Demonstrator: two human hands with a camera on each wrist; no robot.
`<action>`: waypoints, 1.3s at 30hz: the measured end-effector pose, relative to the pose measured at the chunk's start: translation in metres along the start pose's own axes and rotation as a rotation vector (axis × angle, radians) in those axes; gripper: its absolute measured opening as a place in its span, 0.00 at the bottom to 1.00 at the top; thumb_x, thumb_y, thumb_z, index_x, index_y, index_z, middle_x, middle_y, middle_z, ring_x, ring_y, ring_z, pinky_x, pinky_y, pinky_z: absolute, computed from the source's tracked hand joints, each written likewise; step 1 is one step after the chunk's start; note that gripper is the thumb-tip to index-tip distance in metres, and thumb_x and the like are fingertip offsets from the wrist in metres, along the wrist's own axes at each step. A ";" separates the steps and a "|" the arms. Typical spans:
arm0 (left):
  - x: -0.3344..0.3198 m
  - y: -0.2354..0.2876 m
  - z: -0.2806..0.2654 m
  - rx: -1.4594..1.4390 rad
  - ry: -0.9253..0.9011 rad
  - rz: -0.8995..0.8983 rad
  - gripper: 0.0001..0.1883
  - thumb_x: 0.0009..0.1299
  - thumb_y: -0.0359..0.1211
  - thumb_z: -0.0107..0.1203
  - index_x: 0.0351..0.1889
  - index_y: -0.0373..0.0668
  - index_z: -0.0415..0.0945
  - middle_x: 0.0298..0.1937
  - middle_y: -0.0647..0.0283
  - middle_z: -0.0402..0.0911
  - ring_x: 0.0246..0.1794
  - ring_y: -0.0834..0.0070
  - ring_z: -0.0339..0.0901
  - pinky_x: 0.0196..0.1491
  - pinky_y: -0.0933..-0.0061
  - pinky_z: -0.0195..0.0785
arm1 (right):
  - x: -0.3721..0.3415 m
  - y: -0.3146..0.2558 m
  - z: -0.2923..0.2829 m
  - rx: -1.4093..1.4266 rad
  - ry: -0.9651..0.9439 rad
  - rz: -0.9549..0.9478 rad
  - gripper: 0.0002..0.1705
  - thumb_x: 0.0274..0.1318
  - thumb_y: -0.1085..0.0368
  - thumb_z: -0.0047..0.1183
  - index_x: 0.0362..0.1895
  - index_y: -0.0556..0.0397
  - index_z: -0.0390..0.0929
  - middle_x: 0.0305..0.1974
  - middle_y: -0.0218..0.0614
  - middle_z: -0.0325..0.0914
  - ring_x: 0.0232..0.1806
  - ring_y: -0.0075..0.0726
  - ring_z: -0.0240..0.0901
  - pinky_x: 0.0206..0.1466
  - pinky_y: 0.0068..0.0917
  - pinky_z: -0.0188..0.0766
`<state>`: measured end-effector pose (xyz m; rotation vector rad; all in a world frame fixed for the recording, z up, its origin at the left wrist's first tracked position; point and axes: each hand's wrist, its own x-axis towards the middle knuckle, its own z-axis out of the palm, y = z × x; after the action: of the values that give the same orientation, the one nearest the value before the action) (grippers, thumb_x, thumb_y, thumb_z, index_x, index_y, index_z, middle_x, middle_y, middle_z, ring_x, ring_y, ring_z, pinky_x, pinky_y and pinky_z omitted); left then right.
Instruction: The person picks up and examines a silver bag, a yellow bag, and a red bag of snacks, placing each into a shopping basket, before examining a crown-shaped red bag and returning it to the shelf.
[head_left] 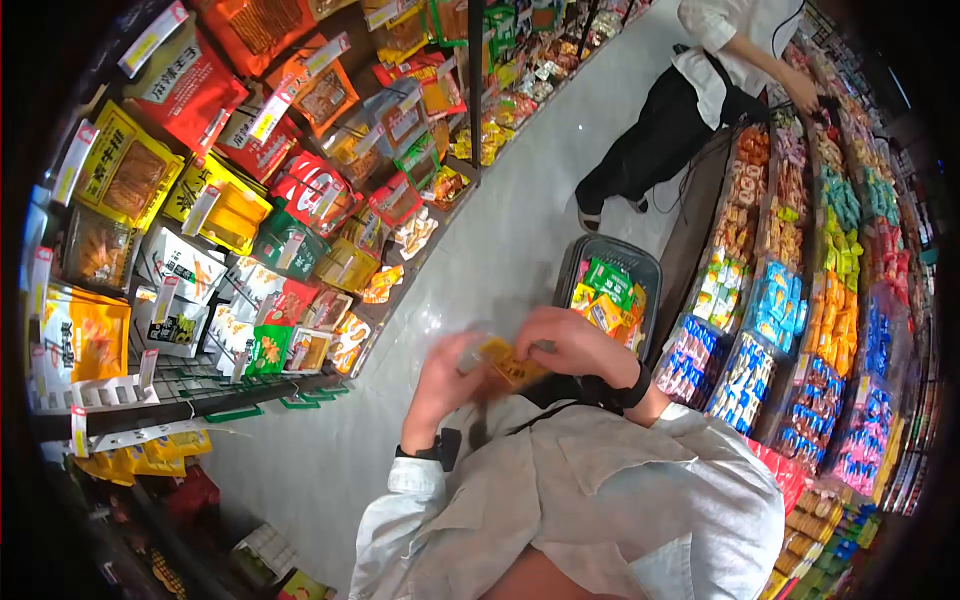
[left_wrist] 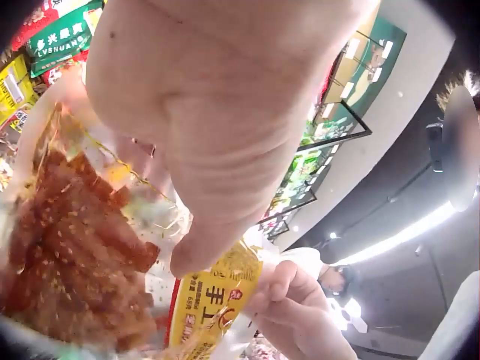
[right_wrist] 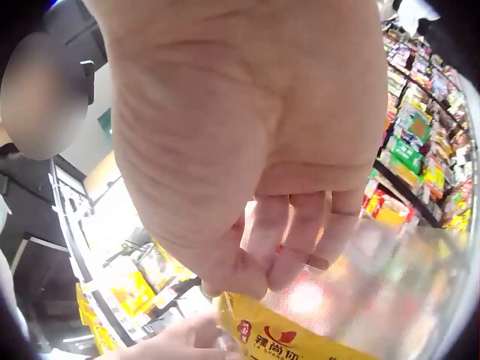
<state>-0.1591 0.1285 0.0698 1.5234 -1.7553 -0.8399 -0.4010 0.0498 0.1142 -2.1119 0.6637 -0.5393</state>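
Both hands hold a clear snack bag with a yellow label band (head_left: 508, 362) in front of the body. Reddish-brown, sesame-dotted pieces show through the bag (left_wrist: 82, 255) in the left wrist view. My left hand (head_left: 438, 380) grips one side, its thumb lying by the yellow label. My right hand (head_left: 575, 345) pinches the bag's edge between thumb and fingers, at the yellow band (right_wrist: 289, 336) in the right wrist view. Just beyond the right hand, a dark shopping basket (head_left: 652, 290) stands on the floor with green and yellow snack packets (head_left: 612, 285) in it.
Hanging packets fill the rack (head_left: 300, 190) on the left, with price tags sticking out. Bins of wrapped sweets (head_left: 780, 310) line the right side. Farther up the aisle floor (head_left: 500, 240), another person (head_left: 660, 140) reaches toward those bins, with cables hanging nearby.
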 end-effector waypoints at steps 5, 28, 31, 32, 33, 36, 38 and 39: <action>-0.007 0.006 -0.004 -0.553 -0.092 -0.351 0.19 0.66 0.25 0.63 0.54 0.40 0.73 0.43 0.66 0.83 0.47 0.79 0.79 0.50 0.76 0.71 | 0.022 -0.003 -0.018 0.033 0.002 -0.077 0.06 0.50 0.74 0.55 0.32 0.51 0.80 0.35 0.35 0.82 0.41 0.47 0.77 0.45 0.39 0.74; -0.003 0.064 0.037 -0.895 0.893 -0.649 0.08 0.74 0.29 0.56 0.49 0.39 0.79 0.42 0.70 0.83 0.42 0.86 0.77 0.48 0.81 0.68 | 0.070 0.068 0.022 0.945 -0.496 0.254 0.23 0.68 0.64 0.52 0.64 0.59 0.69 0.56 0.33 0.76 0.53 0.24 0.72 0.58 0.26 0.69; -0.003 0.055 0.040 -0.929 0.881 -0.661 0.09 0.75 0.30 0.55 0.49 0.38 0.78 0.43 0.68 0.84 0.44 0.84 0.77 0.49 0.81 0.69 | 0.075 0.068 0.024 0.911 -0.544 0.365 0.24 0.68 0.62 0.52 0.64 0.59 0.70 0.52 0.29 0.77 0.49 0.18 0.72 0.54 0.23 0.71; -0.002 0.053 0.038 -0.942 0.872 -0.678 0.09 0.75 0.30 0.54 0.50 0.38 0.78 0.44 0.68 0.83 0.45 0.84 0.77 0.49 0.80 0.69 | 0.078 0.069 0.023 0.900 -0.532 0.361 0.23 0.68 0.62 0.53 0.63 0.59 0.70 0.51 0.29 0.78 0.48 0.18 0.72 0.53 0.23 0.71; 0.002 0.054 0.036 -0.949 0.874 -0.658 0.09 0.76 0.30 0.54 0.51 0.38 0.78 0.44 0.67 0.83 0.45 0.84 0.77 0.50 0.80 0.69 | 0.081 0.071 0.023 0.889 -0.520 0.357 0.23 0.68 0.62 0.53 0.63 0.59 0.71 0.50 0.29 0.78 0.47 0.18 0.72 0.52 0.22 0.72; 0.013 0.049 0.031 -0.968 0.827 -0.614 0.11 0.76 0.29 0.53 0.53 0.37 0.76 0.47 0.66 0.82 0.48 0.83 0.76 0.51 0.79 0.68 | 0.087 0.077 0.021 0.829 -0.479 0.357 0.23 0.68 0.62 0.53 0.63 0.59 0.71 0.48 0.30 0.79 0.45 0.18 0.73 0.49 0.22 0.73; 0.015 0.034 0.026 -0.969 0.735 -0.592 0.11 0.76 0.29 0.52 0.54 0.36 0.75 0.49 0.66 0.81 0.50 0.82 0.76 0.53 0.79 0.68 | 0.093 0.082 0.022 0.775 -0.432 0.352 0.23 0.68 0.62 0.53 0.63 0.59 0.71 0.47 0.31 0.79 0.44 0.18 0.73 0.47 0.22 0.74; 0.017 0.026 0.022 -0.960 0.709 -0.585 0.11 0.77 0.29 0.52 0.55 0.36 0.75 0.50 0.66 0.81 0.51 0.82 0.75 0.54 0.78 0.68 | 0.097 0.084 0.023 0.746 -0.405 0.346 0.23 0.68 0.63 0.53 0.63 0.60 0.70 0.47 0.31 0.79 0.44 0.18 0.74 0.47 0.22 0.74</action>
<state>-0.1940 0.1158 0.0791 1.3605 -0.2696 -1.0197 -0.3349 -0.0401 0.0461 -1.3083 0.4749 -0.1167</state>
